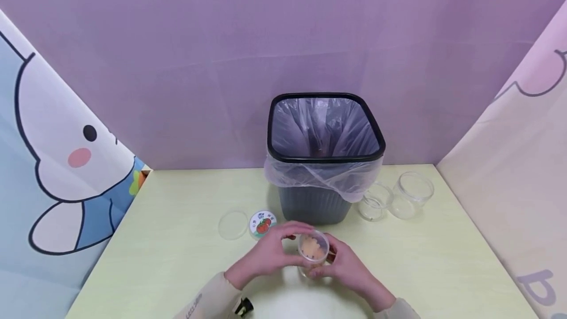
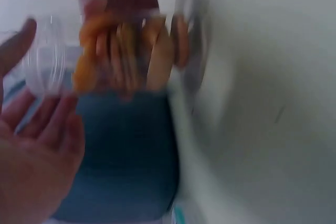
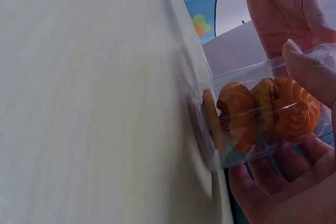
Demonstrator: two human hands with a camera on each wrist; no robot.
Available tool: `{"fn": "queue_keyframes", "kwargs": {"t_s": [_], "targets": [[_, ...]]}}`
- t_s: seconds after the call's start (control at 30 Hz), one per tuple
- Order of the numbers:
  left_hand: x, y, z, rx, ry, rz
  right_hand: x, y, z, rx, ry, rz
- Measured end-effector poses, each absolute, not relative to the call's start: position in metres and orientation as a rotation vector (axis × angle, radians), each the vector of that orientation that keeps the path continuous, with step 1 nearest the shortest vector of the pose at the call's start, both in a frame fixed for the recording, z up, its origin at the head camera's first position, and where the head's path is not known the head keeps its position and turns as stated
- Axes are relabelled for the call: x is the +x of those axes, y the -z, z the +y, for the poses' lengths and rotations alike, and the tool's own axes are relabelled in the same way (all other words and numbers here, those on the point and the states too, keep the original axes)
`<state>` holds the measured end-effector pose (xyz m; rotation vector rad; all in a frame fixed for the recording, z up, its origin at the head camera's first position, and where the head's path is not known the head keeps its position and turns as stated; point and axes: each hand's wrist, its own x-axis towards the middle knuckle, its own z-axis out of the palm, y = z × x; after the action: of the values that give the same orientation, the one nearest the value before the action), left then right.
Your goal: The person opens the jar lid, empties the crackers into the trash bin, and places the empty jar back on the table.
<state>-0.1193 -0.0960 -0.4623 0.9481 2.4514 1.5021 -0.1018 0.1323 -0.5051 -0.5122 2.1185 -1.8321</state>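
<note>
A clear plastic jar [image 1: 313,249] of cookies [image 3: 296,108] stands upright on the table in front of the bin. My left hand [image 1: 270,250] holds its upper end, thumb on the near side and fingers on the far side. Lower down, my right hand [image 1: 350,265] grips the jar's body from the right. The left wrist view is blurred, but it shows the left thumb and fingers about the clear rim [image 2: 44,56]. Seen from the right wrist, several orange swirled and flat cookies are stacked inside the jar.
Behind the hands stands a dark bin [image 1: 314,206] with a translucent liner over its rim. A round label disc with a tomato picture [image 1: 263,224] and a clear disc [image 1: 233,225] lie to its left. Two clear containers, one smaller [image 1: 375,202] and one larger [image 1: 412,195], stand right of it.
</note>
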Motion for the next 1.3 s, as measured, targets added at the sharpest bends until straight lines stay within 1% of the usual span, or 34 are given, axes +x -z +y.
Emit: {"fn": "queue_keyframes", "kwargs": {"t_s": [0.3,0.63,0.83,1.17,1.3], "targets": [[-0.153,0.458,-0.103,1.136,-1.408,2.156,-0.103,0.507,0.132,-0.521,1.820,2.125],[-0.163,0.468,-0.099,1.156,-1.461,1.936,-0.104,0.508,0.134,-0.553,1.821,2.110],[-0.157,0.470,-0.098,1.113,-1.542,1.938,-0.105,0.509,0.135,-0.570,1.828,2.111],[-0.132,0.473,-0.093,1.002,-1.707,2.082,-0.102,0.507,0.134,-0.543,1.850,2.091],[-0.121,0.471,-0.088,0.899,-1.755,2.168,-0.103,0.507,0.133,-0.539,1.852,2.091]]}}
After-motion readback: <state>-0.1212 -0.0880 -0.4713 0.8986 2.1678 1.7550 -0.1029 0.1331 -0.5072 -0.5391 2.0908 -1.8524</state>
